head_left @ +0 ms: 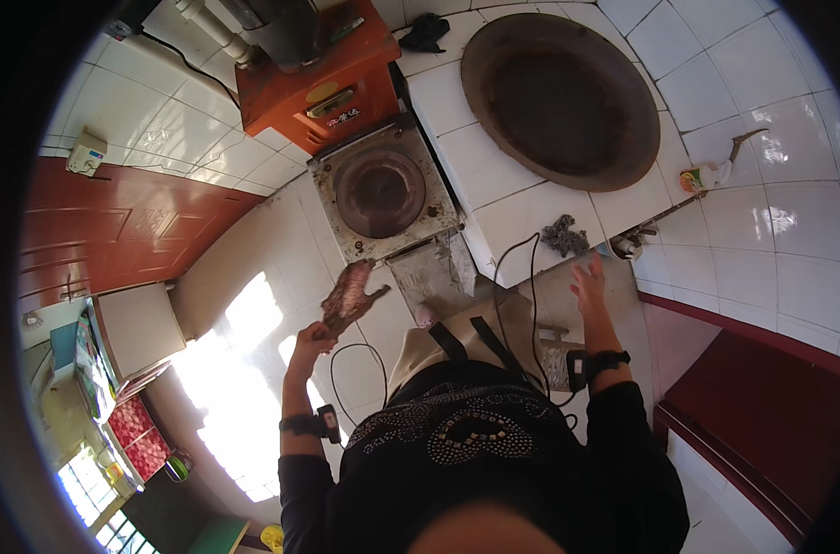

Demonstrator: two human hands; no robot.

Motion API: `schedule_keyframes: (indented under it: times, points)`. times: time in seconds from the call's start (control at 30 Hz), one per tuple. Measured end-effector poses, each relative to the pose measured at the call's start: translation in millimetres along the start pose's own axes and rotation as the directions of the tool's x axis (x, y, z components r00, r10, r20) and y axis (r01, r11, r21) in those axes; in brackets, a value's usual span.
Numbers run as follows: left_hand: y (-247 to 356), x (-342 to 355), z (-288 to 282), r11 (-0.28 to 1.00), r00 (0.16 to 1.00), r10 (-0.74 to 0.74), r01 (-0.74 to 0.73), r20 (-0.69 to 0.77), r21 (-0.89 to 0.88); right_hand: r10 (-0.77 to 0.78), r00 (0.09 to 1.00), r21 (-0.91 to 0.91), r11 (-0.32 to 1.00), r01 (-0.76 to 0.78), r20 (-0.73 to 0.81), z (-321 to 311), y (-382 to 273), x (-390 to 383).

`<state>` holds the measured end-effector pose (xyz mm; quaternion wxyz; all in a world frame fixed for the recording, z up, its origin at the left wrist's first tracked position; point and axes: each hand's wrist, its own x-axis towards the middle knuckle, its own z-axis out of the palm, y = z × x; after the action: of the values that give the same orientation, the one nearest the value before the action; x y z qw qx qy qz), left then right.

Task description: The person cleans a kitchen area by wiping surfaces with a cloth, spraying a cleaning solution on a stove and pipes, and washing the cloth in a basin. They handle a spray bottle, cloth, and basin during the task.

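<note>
My left hand (314, 340) grips a grimy pink-brown rag (348, 297) by its lower end, holding it out over the floor, below and left of the square metal stove (353, 228) with its round plate. My right hand (587, 286) is raised with fingers apart and nothing in it, just below a grey, tangled scouring pad (564, 235) lying on the edge of the white tiled counter (452, 134). A large dark, rusty wok (568, 102) is set into that counter.
An orange metal stove body with flue (304, 106) stands behind the plate. Black cables (337, 388) loop by both arms. A small bottle (692, 180) sits at the counter's right end. Red cabinets (143, 226) line the left; a dark red cabinet (743, 415) is at the right.
</note>
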<state>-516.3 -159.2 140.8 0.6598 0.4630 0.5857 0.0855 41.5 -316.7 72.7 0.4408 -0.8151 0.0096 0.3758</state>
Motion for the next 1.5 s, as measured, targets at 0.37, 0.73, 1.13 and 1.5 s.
schedule_keyframes:
  times: [0.37,0.73,1.13,1.5]
  points:
    - [-182,-243,-31,0.864,0.629,-0.143,-0.297,-0.764,-0.407,0.023,0.977,-0.078,0.997,-0.007,0.214,43,-13,64]
    - [-301,-381,128,0.028,0.358,-0.704,-0.849,-0.613,-0.527,-0.308,0.951,-0.303,0.910,0.283,-0.038,43,-22,69]
    - [-432,-351,53,-0.246,0.470,-0.773,-0.841,-0.427,-0.482,-0.227,0.958,-0.205,0.943,0.262,0.178,85,-28,-89]
    - [-475,-401,-99,-0.229,0.445,-0.330,-0.893,-0.833,-0.387,0.045,0.800,-0.350,0.913,0.210,0.598,299,34,-300]
